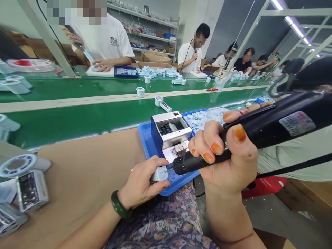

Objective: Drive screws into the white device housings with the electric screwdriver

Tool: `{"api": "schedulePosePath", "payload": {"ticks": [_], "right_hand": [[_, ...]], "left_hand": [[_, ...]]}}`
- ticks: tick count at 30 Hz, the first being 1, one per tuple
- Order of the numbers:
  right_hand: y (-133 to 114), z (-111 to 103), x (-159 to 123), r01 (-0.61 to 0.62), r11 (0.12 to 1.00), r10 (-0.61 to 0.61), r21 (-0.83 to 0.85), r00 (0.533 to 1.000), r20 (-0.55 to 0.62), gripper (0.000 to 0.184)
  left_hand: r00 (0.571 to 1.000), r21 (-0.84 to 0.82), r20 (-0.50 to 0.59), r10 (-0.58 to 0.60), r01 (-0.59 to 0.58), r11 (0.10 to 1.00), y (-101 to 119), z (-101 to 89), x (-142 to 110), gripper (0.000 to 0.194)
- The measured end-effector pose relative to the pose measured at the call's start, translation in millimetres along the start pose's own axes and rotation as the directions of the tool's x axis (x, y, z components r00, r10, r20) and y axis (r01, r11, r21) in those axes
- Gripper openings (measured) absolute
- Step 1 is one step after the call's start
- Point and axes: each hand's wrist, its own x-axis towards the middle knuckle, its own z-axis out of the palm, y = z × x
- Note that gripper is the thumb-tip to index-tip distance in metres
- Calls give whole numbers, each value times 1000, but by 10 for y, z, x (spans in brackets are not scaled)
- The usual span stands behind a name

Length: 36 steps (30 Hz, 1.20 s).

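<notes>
A metal fixture (171, 129) was set on a plastic tray (181, 183), a parts tray (199, 112) was placed behind it, plastic units (28, 190) were left on the near-left bench (85, 162), a conveyor belt (77, 121) was run beyond.

Under right fingers (240, 133), electric screwdriver (269, 133): matt black plastic. Under left fingers (145, 169), housing (158, 174): smooth white plastic.

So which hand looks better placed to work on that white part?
Probably the right hand: it grips the black electric screwdriver, its tip at the white housing. The left hand is busy holding that housing.
</notes>
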Motion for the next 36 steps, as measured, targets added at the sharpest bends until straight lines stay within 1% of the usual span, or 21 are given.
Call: {"api": "schedulePosePath", "payload": {"ticks": [3, 6, 10, 15, 19, 21, 23, 24, 27, 28, 29, 31, 33, 36], "right_hand": [[61, 42, -17, -24, 1000, 24, 13, 999, 28, 21], [115, 58, -38, -50, 998, 50, 29, 999, 20, 22], [108, 58, -54, -53, 999, 53, 7, 998, 14, 22], [93, 26, -81, -15, 1000, 15, -20, 1000, -6, 21], [118, -22, -139, -13, 1000, 13, -15, 999, -45, 21], [78, -86, -144, -11, 1000, 9, -25, 998, -67, 22], [-5, -190, -110, 21, 999, -26, -48, 994, -110, 25], [-51, -252, -80, 59, 996, -68, -65, 987, -148, 28], [-95, -442, 34, 196, 973, -223, -124, 937, -269, 34], [-60, -493, 68, 221, 964, -256, -148, 924, -284, 34], [0, -534, 96, 226, 959, -267, -173, 922, -279, 33], [164, -583, 129, 194, 955, -245, -223, 943, -227, 30], [326, -593, 138, 160, 956, -206, -247, 963, -172, 26], [466, -572, 131, 139, 958, -174, -253, 977, -121, 25]], "left_hand": [[1000, 19, 5, 10, -10, 1000, 28, 16, 9, 43], [1000, 15, 5, 9, -9, 1000, 27, 23, 3, 42], [1000, -8, -9, 22, -22, 1000, 3, 3, -8, 40], [999, -79, -39, 33, -36, 996, 16, -52, -14, 31], [999, -29, 4, 40, -40, 999, 83, 7, -4, 21], [999, -10, 3, 36, -36, 999, 101, 49, 6, 22], [1000, -26, -2, 7, -7, 1000, 95, 70, 22, 23], [1000, -41, -2, -13, 13, 999, 84, 69, 32, 24], [999, -82, -17, -32, 30, 996, 28, 36, 63, 23], [1000, -86, -19, -20, 19, 996, 6, 21, 71, 23], [1000, -87, -16, -3, 1, 996, -14, 6, 76, 24], [1000, -82, -14, 23, -24, 996, -45, -19, 79, 30], [1000, -78, -20, 10, -11, 997, -57, -38, 72, 33], [999, -93, -40, -16, 12, 996, -45, -59, 56, 29]]}}
